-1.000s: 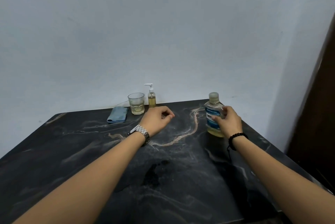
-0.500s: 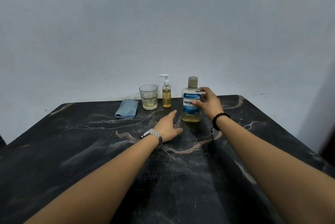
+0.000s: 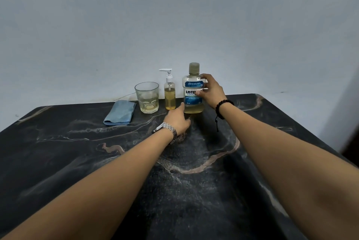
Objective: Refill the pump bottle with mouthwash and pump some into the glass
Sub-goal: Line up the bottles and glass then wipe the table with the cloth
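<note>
A capped mouthwash bottle with a blue label and yellowish liquid stands upright near the table's back edge. My right hand grips its right side. To its left stands a small pump bottle with a white pump head, mostly full of yellow liquid. A clear glass with a little pale liquid sits further left. My left hand, with a metal watch on the wrist, lies low over the table with fingers extended toward the base of the mouthwash bottle, holding nothing.
A folded blue cloth lies left of the glass. The dark marbled table ends against a pale wall behind the bottles. A dark edge shows at the far right.
My right hand has brought the mouthwash bottle leftward to stand beside the pump bottle. My left hand has reached forward toward the bottle's base.
</note>
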